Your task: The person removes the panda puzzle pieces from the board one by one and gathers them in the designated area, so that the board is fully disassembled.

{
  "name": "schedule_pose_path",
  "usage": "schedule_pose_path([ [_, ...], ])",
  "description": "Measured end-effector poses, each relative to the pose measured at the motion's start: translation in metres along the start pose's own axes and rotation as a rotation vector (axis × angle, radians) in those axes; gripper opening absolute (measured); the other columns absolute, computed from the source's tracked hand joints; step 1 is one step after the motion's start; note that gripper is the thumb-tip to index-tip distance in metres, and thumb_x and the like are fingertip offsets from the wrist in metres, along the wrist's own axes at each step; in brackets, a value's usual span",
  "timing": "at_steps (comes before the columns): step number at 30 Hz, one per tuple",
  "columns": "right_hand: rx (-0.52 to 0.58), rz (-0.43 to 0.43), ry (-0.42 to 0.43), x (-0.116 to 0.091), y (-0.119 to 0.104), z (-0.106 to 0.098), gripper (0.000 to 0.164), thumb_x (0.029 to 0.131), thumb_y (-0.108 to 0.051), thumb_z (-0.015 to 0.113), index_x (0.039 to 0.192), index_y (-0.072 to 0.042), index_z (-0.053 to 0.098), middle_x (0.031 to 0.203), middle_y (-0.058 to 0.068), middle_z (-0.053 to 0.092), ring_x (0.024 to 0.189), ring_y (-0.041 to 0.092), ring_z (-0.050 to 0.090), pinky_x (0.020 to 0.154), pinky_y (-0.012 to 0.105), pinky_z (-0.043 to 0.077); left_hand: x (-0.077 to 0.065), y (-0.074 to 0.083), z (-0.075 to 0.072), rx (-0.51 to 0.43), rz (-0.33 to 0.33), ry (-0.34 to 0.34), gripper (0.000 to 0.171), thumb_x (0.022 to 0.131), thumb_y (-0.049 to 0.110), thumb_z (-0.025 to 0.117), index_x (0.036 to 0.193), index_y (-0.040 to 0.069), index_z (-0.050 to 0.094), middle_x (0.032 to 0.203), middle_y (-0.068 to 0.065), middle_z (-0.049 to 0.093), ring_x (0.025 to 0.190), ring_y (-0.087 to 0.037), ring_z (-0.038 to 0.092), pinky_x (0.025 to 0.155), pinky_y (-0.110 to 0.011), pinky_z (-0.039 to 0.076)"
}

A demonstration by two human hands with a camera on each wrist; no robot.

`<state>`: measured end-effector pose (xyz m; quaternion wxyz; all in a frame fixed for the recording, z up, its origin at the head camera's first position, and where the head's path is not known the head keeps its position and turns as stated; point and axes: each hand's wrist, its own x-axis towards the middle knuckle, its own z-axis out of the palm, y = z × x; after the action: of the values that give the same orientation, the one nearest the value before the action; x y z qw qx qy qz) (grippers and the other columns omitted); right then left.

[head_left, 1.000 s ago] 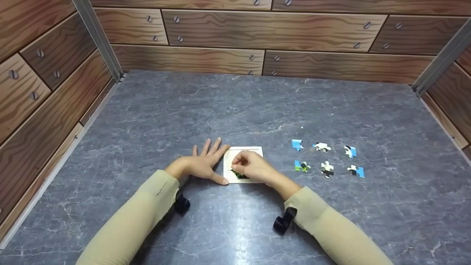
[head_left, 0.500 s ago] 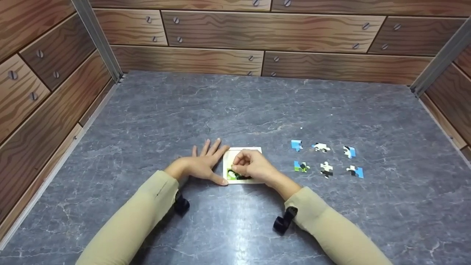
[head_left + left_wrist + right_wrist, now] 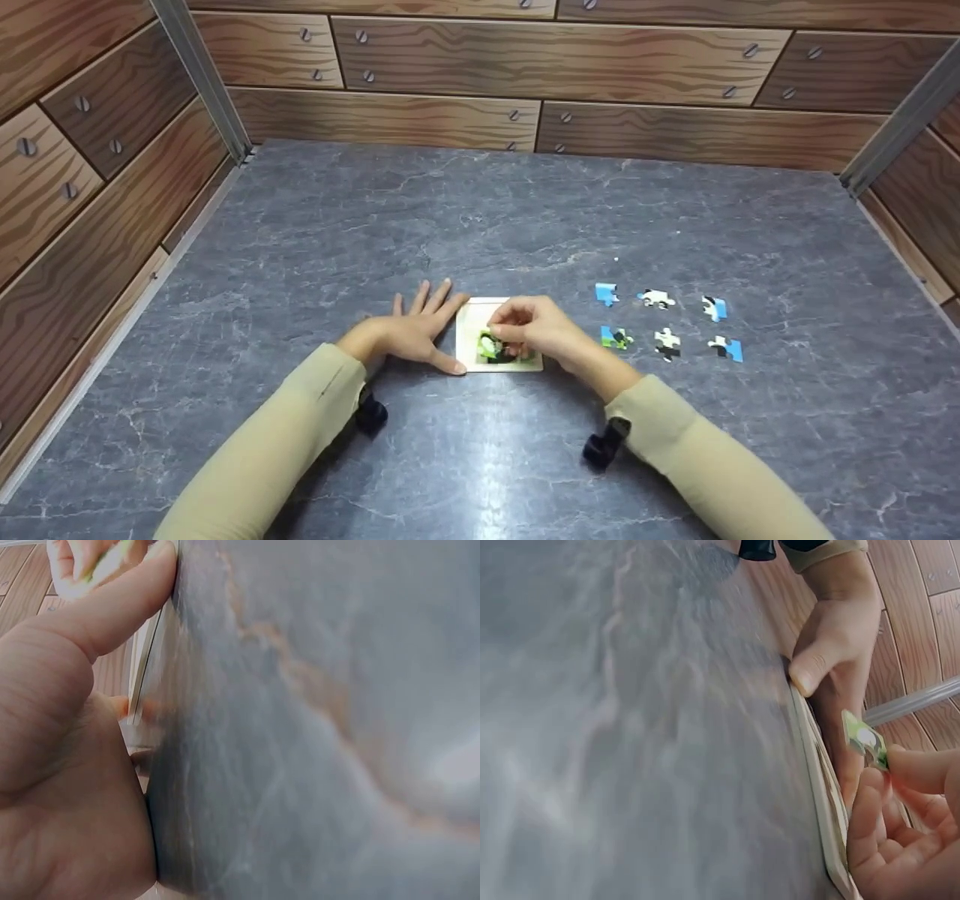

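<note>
My right hand (image 3: 541, 327) pinches a green, white and black puzzle piece (image 3: 487, 346) between thumb and fingers over a pale square puzzle tray (image 3: 470, 319). In the right wrist view this piece (image 3: 865, 736) is raised and tilted above the tray (image 3: 810, 765). Dark and green patches show in the tray's lower part, half hidden by the right hand. Spread flat on the table, my left hand (image 3: 409, 337) touches the tray's left side with its thumb and index finger. The left wrist view shows the left hand's (image 3: 64, 735) thumb against the tray edge.
Several loose puzzle pieces lie in two rows to the right of the tray, among them a blue one (image 3: 606, 293) and a black-and-white one (image 3: 667, 343). Wood-patterned walls (image 3: 450, 60) enclose the grey marbled table (image 3: 375, 217) at the back and sides.
The right hand has moved slightly right and up, drawing the pinched piece away from the tray's lower left corner. The left hand has stayed in place.
</note>
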<state>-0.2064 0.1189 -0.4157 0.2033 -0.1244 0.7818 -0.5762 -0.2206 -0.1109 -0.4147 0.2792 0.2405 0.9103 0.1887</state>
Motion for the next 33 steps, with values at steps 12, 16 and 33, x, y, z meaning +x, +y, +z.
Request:
schedule_pose_path([
  [12,-0.077,0.016,0.003,-0.034,0.011,-0.046,0.019,0.082,-0.015,0.07,0.095,-0.001,0.066,0.08,0.008,0.062,0.06,0.015,0.055,0.052,0.024,0.046,0.001,0.001,-0.002,0.001,-0.011,-0.007,0.111,0.071,0.065,0.065,0.149,0.033,-0.007,0.151,-0.003,-0.025,0.133,-0.027,-0.029,0.101,-0.06,-0.017],
  [16,-0.11,0.006,0.003,-0.046,0.016,-0.062,0.022,0.083,-0.015,0.069,0.096,0.002,0.065,0.08,0.007,0.061,0.062,0.016,0.055,0.054,0.025,0.047,0.0,0.001,-0.002,0.002,-0.012,-0.013,0.111,0.072,0.064,0.065,0.149,0.033,-0.008,0.151,-0.004,-0.026,0.133,-0.027,-0.03,0.101,-0.059,-0.017],
  [33,-0.22,0.045,-0.015,-0.094,0.037,-0.109,0.023,0.084,-0.02,0.069,0.095,0.0,0.064,0.079,0.008,0.06,0.063,0.017,0.056,0.055,0.028,0.049,0.001,0.002,-0.002,0.013,-0.01,-0.022,0.11,0.073,0.064,0.064,0.149,0.033,-0.009,0.151,-0.004,-0.026,0.133,-0.027,-0.029,0.101,-0.06,-0.016],
])
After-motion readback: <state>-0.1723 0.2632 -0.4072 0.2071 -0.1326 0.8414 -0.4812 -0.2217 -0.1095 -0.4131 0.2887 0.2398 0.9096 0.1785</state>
